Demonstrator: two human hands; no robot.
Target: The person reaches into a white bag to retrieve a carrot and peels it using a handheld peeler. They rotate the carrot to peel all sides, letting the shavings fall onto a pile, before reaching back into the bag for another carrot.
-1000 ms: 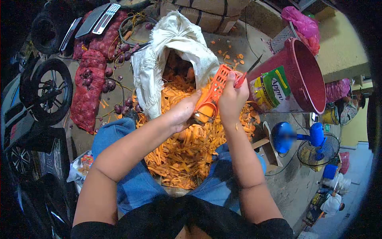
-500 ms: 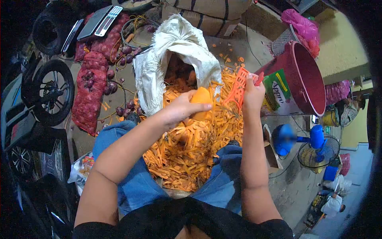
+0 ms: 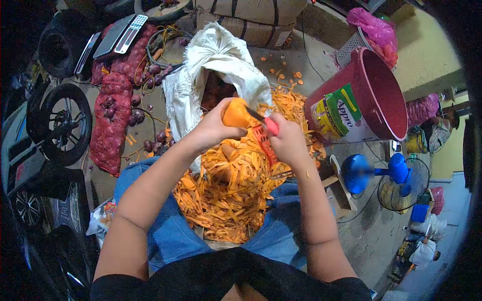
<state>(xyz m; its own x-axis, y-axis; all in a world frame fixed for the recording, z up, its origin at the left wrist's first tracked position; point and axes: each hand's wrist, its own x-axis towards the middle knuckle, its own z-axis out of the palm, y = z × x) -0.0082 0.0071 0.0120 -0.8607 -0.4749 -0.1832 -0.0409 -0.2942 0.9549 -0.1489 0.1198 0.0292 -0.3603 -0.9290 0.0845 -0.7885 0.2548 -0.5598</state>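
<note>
My left hand (image 3: pixel 217 126) is closed around a thick orange carrot (image 3: pixel 235 114), thumb on the near side, with the far end showing past my grip. The carrot lies ahead and to the left of my right hand (image 3: pixel 287 139), above the heap of peelings (image 3: pixel 216 205) between my legs (image 3: pixel 168 228). My right fingers are wrapped around the red handle of a knife (image 3: pixel 271 125), and an orange-red peeler (image 3: pixel 261 144) hangs below the same fist, seemingly tucked in the grip; I cannot tell which fingers pin it. The blade slants forward and left from my fist, its tip at the carrot's right side; whether it bites in is too small to tell. The carrot looks stubby from here, so its long axis is unsure. Beyond my left hand the white sack (image 3: pixel 221 42) gapes toward me; the bucket (image 3: pixel 339 80) leans off to my right.
</note>
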